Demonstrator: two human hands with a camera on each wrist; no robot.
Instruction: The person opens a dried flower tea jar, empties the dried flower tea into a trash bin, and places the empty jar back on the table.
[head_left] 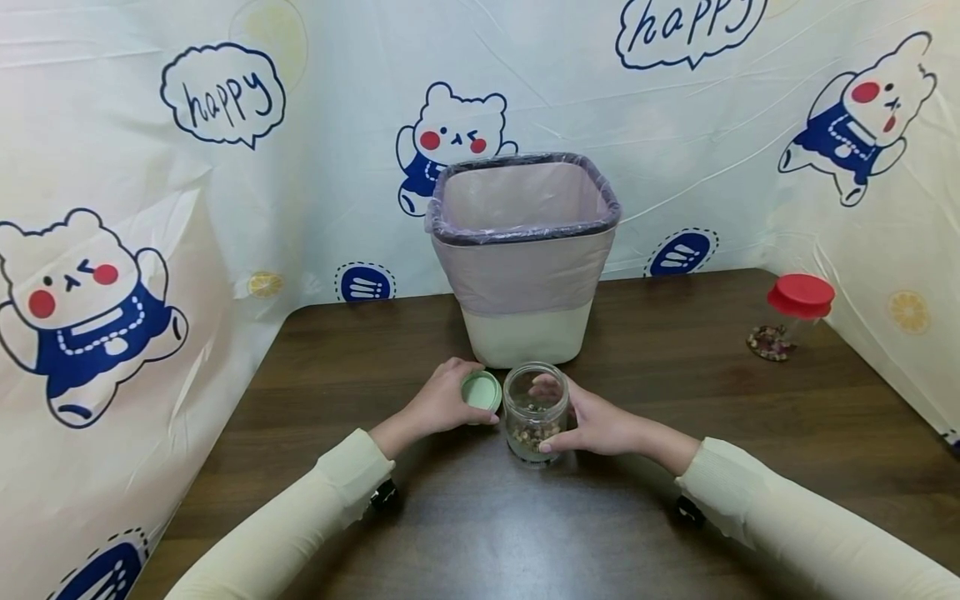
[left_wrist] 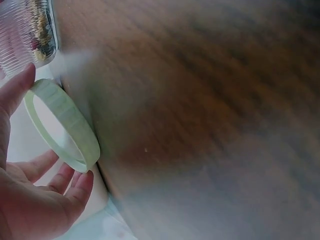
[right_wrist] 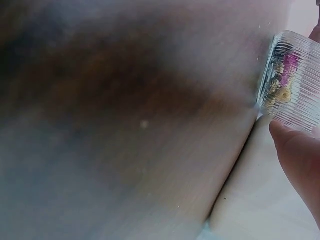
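Note:
My left hand (head_left: pixel 447 398) pinches a pale green round lid (head_left: pixel 482 392) by its rim, thumb on one side and fingertips on the other. In the left wrist view that lid (left_wrist: pixel 67 125) appears as a ridged ring. Just to its right stands an upright, uncovered glass jar (head_left: pixel 536 412), with dried flower bits (head_left: pixel 531 435) in its lower part. My right hand (head_left: pixel 596 421) grips the jar round its right side, the thumb across the front. Ribbed glass shows on the jar (right_wrist: pixel 300 85) in the right wrist view, with yellow and pink bits inside.
A bin (head_left: pixel 525 333) with a plastic liner stands right behind the hands on the brown wooden table (head_left: pixel 360 517). Towards the right back corner is a clear jar with a red lid (head_left: pixel 801 296) and dried flowers. A printed cloth (head_left: pixel 337 167) hangs around the table.

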